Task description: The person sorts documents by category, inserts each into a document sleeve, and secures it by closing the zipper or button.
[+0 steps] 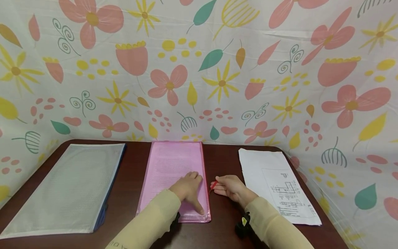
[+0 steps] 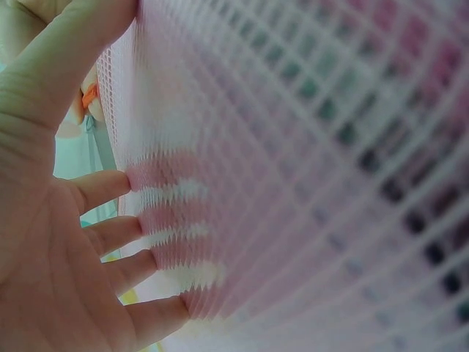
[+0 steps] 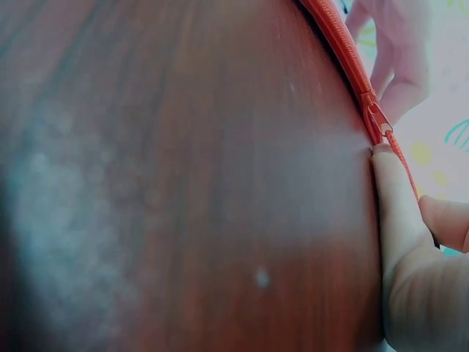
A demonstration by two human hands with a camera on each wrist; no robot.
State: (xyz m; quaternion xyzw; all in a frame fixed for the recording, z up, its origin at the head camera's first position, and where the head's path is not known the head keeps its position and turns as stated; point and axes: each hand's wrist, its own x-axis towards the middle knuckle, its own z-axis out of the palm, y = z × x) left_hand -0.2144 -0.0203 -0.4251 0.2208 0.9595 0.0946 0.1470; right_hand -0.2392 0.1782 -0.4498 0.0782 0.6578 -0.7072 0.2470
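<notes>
A pink mesh zipper pouch [image 1: 174, 159] with a printed sheet inside lies flat at the table's middle. My left hand [image 1: 188, 190] rests on its right half with fingers spread; in the left wrist view, the fingertips [image 2: 110, 189] press against the mesh. Just beyond the pouch's right edge, my right hand [image 1: 233, 188] pinches a red zipper pull [image 1: 213, 185] between thumb and fingers. The right wrist view shows the red zipper [image 3: 344, 48] along that edge, with its slider [image 3: 378, 117] and a cord running from it to my right thumb.
On the left lies a large pale mesh pouch [image 1: 68, 186] with a blue edge. Printed white papers [image 1: 264, 173] lie at the right on the dark wooden table [image 1: 217, 235]. A flower-patterned cloth [image 1: 199, 69] hangs behind the table and at its sides.
</notes>
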